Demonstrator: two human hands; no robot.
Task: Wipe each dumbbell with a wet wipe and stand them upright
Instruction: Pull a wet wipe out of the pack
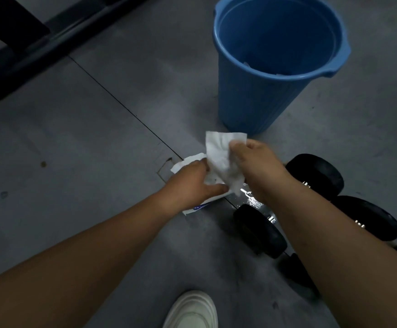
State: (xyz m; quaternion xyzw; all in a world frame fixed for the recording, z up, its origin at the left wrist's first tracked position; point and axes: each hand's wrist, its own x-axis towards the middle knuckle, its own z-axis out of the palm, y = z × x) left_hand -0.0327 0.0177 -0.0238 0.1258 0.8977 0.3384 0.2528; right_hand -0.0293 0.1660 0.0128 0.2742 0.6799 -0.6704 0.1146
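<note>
While a crumpled white wet wipe (218,157) was pinched by fingers (236,146) of the right hand (259,162) and the flat white wipe packet (194,207) gripped by the left hand (192,183), the black round-ended dumbbells (260,230) lay sideways on the grey floor (98,138) beside the blue plastic bucket (252,102), apparently all unwiped.

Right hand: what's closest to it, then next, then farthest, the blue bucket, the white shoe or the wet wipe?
1. Wet wipe, pinched in the right hand.
2. Blue bucket, just beyond it.
3. White shoe, down at the bottom edge.
</note>
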